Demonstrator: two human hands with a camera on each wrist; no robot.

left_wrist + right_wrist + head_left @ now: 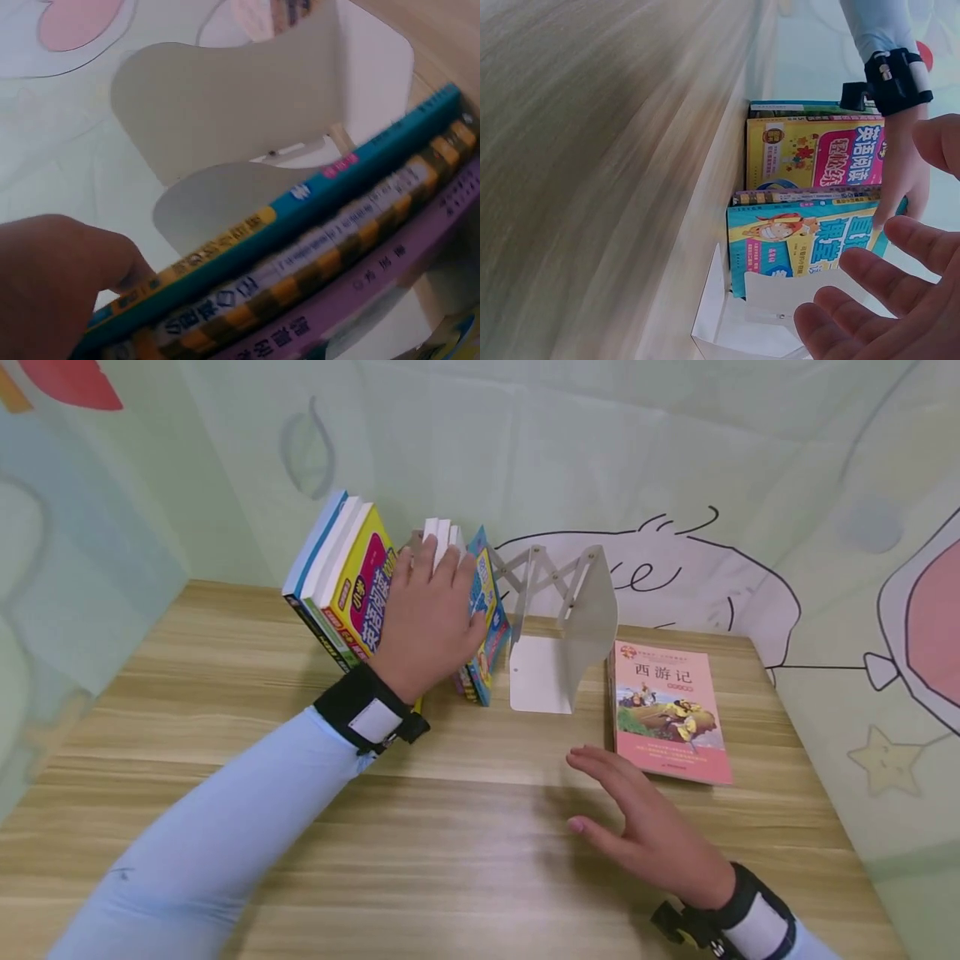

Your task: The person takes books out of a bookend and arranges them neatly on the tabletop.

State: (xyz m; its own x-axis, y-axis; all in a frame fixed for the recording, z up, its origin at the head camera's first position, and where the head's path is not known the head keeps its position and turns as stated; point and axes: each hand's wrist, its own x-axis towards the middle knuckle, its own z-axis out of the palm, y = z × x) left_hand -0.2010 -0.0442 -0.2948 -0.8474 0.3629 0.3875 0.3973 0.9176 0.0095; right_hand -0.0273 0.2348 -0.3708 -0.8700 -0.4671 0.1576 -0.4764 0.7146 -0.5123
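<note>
My left hand (431,622) grips the tops of several thin books, its thumb against the right side of a blue book (491,610). In the left wrist view, the spines of a teal book (367,154), an orange-checked book (330,259) and a purple book (360,289) lie side by side, close to the thumb (67,270). Left of this hand leans a yellow book (360,585) with white-paged books beside it. My right hand (652,835) hovers over the table with spread fingers, holding nothing, near a pink book (671,710) lying flat.
A cream metal bookend rack (592,618) with crisscross folding bars stands right of the blue book, its base plate (540,677) on the wooden table (450,860). Behind the table hangs a printed cloth backdrop (487,443), with another stretch of it along the right side.
</note>
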